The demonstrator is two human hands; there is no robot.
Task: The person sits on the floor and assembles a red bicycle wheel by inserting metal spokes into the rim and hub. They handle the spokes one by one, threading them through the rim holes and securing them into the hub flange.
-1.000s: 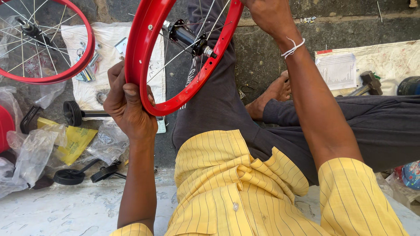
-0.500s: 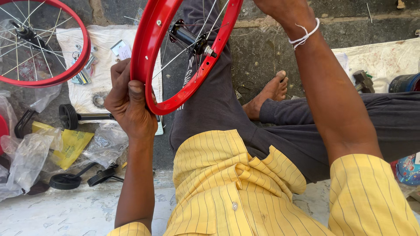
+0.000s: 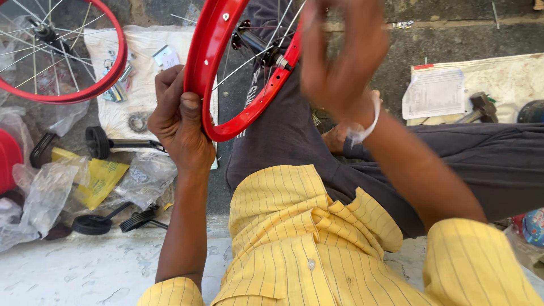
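Clenched on the lower rim of the red wheel (image 3: 211, 73) that stands over the lap, the left hand (image 3: 180, 122) alone steadies it, while the blurred right hand (image 3: 340, 62) seems empty near the spokes (image 3: 258, 54), so a wobble could pinch fingers.

One view only: a head-worn camera looks steeply down over the wearer's chest and lap at close range. The yellow striped shirt (image 3: 317, 243) fills the lower centre of the frame; the dark trousers (image 3: 453, 164) run off to the right. The left hand (image 3: 181, 124) sits left of centre and the right hand (image 3: 340, 62) at upper centre, blurred by nearness. The ground occupies the upper and left edges. No second view overlaps.
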